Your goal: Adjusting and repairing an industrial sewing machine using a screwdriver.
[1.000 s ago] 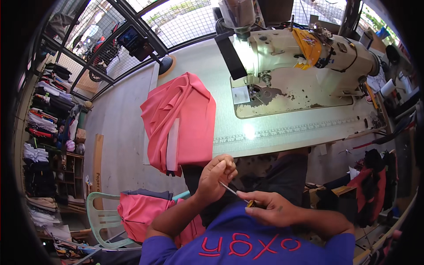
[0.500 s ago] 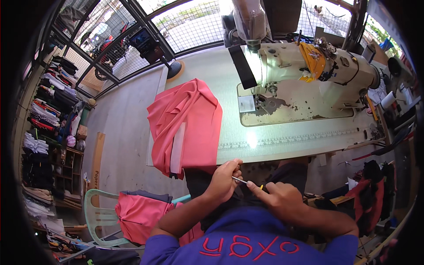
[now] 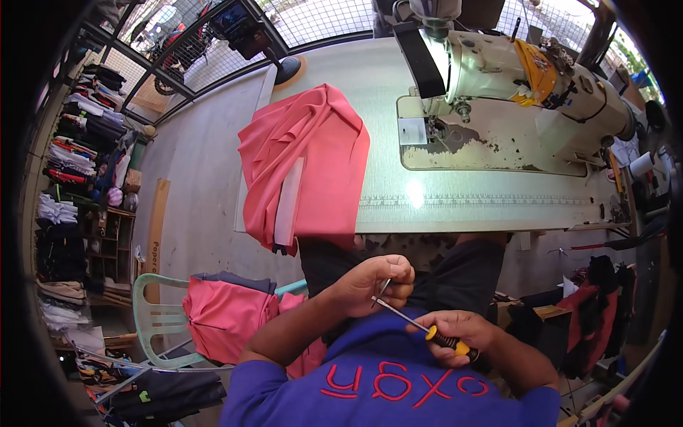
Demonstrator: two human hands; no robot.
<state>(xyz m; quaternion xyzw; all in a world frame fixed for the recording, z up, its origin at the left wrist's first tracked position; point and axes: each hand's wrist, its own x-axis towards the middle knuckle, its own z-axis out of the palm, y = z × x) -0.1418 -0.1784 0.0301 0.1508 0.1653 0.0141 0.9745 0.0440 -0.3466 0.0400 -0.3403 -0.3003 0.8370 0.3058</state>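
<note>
Over my lap, just off the table's front edge, my left hand (image 3: pixel 377 279) is closed, pinching a small metal piece (image 3: pixel 384 287) that points down from the fingers; its kind is too small to make out. My right hand (image 3: pixel 464 330) grips a screwdriver (image 3: pixel 449 343) by its yellow and black handle. The thin shaft runs up and left, with its tip beside the metal piece; whether they touch I cannot tell. Ahead stands a sewing machine (image 3: pixel 491 71), its needle area above a metal plate. Coral-pink fabric (image 3: pixel 331 171) with a pale strip lies on the table's left.
The sewing table (image 3: pixel 484 219) carries a printed ruler along its front. To my left, a pale green plastic chair (image 3: pixel 146 306) holds more pink fabric (image 3: pixel 220 313). Folded clothes (image 3: pixel 75 156) fill shelves at the far left. Dark and pink cloth (image 3: pixel 594 313) hangs at right.
Both hands are nearer my body. The screwdriver's handle now shows in my right hand, and its tip shows clear of my left fingers. The view has tilted lower and shifted.
</note>
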